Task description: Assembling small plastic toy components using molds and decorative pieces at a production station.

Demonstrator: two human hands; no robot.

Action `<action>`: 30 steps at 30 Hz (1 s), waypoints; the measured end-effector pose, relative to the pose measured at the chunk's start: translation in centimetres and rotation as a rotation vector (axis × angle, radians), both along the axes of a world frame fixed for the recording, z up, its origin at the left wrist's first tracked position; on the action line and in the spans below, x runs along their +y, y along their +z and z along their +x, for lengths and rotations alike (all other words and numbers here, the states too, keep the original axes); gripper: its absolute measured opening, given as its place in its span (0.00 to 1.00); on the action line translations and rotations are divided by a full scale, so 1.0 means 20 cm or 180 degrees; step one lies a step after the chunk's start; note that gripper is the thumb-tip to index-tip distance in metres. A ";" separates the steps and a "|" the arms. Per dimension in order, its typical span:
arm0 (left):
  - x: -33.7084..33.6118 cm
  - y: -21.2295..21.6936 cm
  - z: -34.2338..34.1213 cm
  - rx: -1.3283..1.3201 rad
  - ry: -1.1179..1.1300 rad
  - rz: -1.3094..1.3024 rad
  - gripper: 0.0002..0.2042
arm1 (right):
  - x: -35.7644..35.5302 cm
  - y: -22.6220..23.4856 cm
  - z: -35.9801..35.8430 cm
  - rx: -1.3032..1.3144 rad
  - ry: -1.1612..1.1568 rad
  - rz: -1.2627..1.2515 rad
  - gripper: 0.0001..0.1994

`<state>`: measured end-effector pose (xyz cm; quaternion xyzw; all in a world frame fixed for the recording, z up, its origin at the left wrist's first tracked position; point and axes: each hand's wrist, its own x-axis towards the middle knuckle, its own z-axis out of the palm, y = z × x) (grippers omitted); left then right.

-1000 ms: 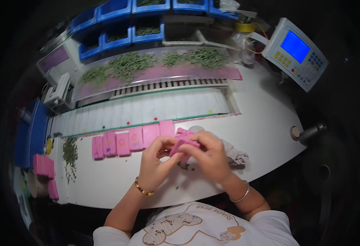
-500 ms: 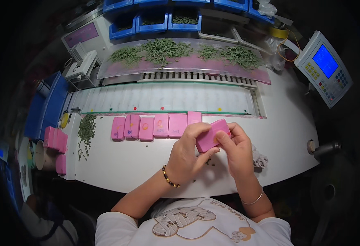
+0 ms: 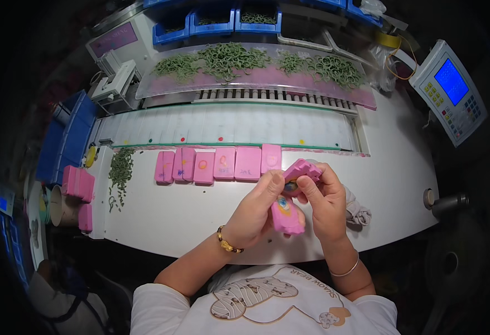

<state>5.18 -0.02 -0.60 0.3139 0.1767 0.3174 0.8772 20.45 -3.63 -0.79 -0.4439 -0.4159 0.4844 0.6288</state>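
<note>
Both hands are close together, just off the near right end of the row of pink blocks (image 3: 248, 163), clamped on a pink split block (image 3: 288, 216) whose two parts gape apart, with yellow and blue marks on the inner faces. The left hand (image 3: 253, 209) has the lower part in its fingers, its thumb up against the other part; the right hand (image 3: 326, 195) grips that upper part with its thumb across the front. The split block is held above the white counter (image 3: 161, 218). Right of the row, beside the right hand, lies a crumpled pale cloth (image 3: 359, 214); farther right of the row, a dark cylinder (image 3: 450, 205) lies near the counter's edge. Left of the row is a scatter of small green pieces (image 3: 121, 167), and farther left are more pink blocks in a stack (image 3: 78, 183). Directly behind the row runs a long white strip (image 3: 200, 125) with a green edge and coloured dots; farther behind the row come grey rollers (image 3: 278, 96), a clear tray (image 3: 167, 92) bearing heaps of green rings (image 3: 231, 61), and blue bins (image 3: 211, 27). Well to the right of the row, a control panel (image 3: 468, 109) shows a lit blue screen (image 3: 451, 82).
</note>
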 end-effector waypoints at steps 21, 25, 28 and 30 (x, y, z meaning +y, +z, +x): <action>-0.03 -0.18 -0.02 0.0341 0.0961 0.1037 0.09 | -0.09 -0.04 0.03 0.0224 0.0346 -0.0049 0.13; -0.03 -0.21 -0.05 -0.0078 0.0482 0.0321 0.09 | -0.11 -0.08 0.08 0.0663 0.0619 -0.0466 0.13; -0.04 -0.18 -0.06 0.0192 0.0613 0.0461 0.09 | -0.09 -0.07 0.10 0.0395 0.0656 -0.0585 0.13; -0.05 -0.16 -0.05 0.0614 0.0947 0.0543 0.10 | -0.08 -0.08 0.10 0.0662 0.0624 -0.0715 0.14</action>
